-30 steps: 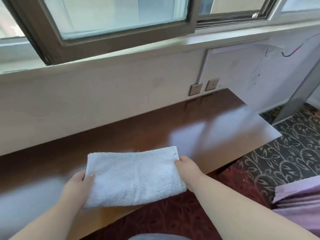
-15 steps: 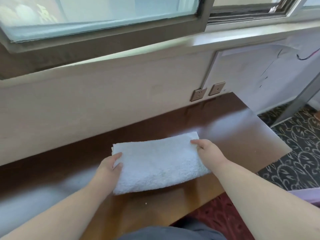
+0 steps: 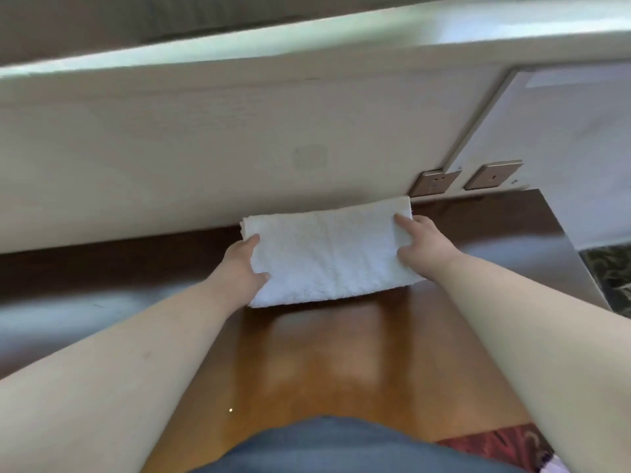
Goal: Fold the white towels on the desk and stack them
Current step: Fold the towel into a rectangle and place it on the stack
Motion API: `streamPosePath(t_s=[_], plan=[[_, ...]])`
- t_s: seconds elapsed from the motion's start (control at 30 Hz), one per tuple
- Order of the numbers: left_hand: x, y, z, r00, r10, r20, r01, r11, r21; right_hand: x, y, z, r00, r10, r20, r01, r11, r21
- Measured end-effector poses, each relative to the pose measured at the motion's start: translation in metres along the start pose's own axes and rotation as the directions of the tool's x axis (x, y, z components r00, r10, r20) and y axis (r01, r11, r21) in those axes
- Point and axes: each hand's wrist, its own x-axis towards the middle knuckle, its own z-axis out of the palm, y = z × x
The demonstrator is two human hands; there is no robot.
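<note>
A pale wall [image 3: 170, 148] fills the upper half of the frame, with a light sill [image 3: 307, 46] running across its top and a whiter panel [image 3: 563, 138] set into it at the upper right. Below it a glossy brown desk [image 3: 324, 353] spreads over the lower half, its right edge [image 3: 580, 254] running down the right side with patterned carpet [image 3: 611, 274] just past it. The person's two bare forearms come in from the lower corners and reach toward the middle of the frame, and a bit of blue clothing [image 3: 341, 448] shows at the bottom centre. At the far side of the desk, right up near the wall, sits a folded white towel [image 3: 327, 254], a thick oblong bundle lying a little askew, its right end higher in the frame than its left. It lies between the two hands. The left hand [image 3: 240, 264] grips the towel's left end, thumb on top and fingers tucked beneath. The right hand [image 3: 423, 244] holds the right end, forefinger stretched along the top surface and the other fingers curled round the edge. Whether the towel rests fully on the desk or is held just off it I cannot tell. Two brown wall sockets [image 3: 435, 182] sit low on the wall just right of the towel's far corner
</note>
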Motion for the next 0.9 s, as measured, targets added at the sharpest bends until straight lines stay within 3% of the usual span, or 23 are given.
streamPosePath(t_s=[0.17,0.43,0.53,0.63,0.7,0.77,0.8,0.9], plan=[[0.018,-0.001,0.036,0.997,-0.056,-0.05,0.059,0.997,0.058,0.027,0.028,0.01,0.997,0.061,0.044,-0.06,0.998,-0.021],[-0.004,-0.014,0.073,0.991,-0.127,-0.033,0.129,0.988,0.081,0.013,0.059,0.026,0.98,0.199,-0.024,-0.197,0.979,0.06],[-0.008,-0.018,0.077,0.993,-0.112,-0.027,0.114,0.989,0.094,0.008,0.068,0.029,0.979,0.198,-0.039,-0.195,0.977,0.081],[-0.009,-0.018,0.076,0.986,-0.133,-0.103,0.15,0.974,0.169,0.002,0.068,0.027,0.979,0.173,-0.104,-0.162,0.981,0.106],[-0.015,-0.015,0.075,0.989,-0.029,-0.146,0.079,0.935,0.346,-0.009,0.068,0.028,0.983,0.088,-0.163,-0.096,0.995,-0.041],[-0.026,-0.014,0.081,0.983,0.183,-0.012,-0.143,0.802,0.579,-0.026,0.068,0.036,0.986,-0.096,-0.133,0.052,0.952,-0.302],[-0.033,-0.015,0.087,0.968,0.232,0.098,-0.239,0.724,0.647,-0.034,0.066,0.042,0.984,-0.171,-0.05,0.136,0.903,-0.408],[-0.045,-0.017,0.095,0.953,0.091,0.29,-0.279,0.644,0.713,-0.049,0.061,0.062,0.964,-0.134,0.231,0.244,0.795,-0.555]])
